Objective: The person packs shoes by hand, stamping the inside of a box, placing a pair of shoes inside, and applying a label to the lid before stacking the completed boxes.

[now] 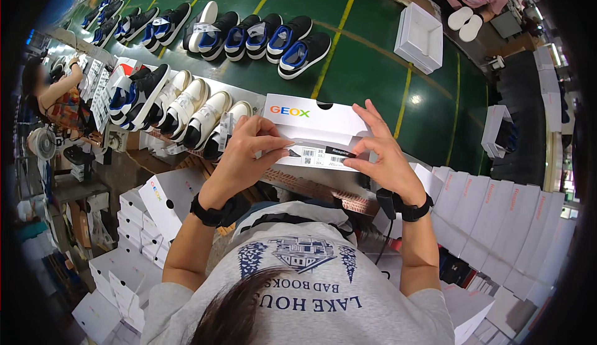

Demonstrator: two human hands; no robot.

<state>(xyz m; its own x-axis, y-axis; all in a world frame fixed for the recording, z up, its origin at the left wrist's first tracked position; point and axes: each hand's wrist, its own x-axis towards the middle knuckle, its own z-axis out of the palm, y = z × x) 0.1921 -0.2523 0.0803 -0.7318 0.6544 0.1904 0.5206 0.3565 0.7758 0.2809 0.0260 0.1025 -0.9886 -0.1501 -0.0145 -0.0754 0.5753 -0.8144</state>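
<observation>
A white shoe box with coloured lettering on its lid stands in front of me at the bench edge. A long printed label with barcodes and a small shoe picture lies along the box's near side. My left hand pinches the label's left end between thumb and forefinger. At the other end, my right hand has thumb and forefinger closed on the label, its other fingers raised by the lid's right corner. Whether the label is fully stuck down I cannot tell.
Dark sneakers with blue lining line the green bench. Beige-white shoes stand at my left. An open white box sits far right. White boxes are stacked right and lower left. Other people are at far left and top right.
</observation>
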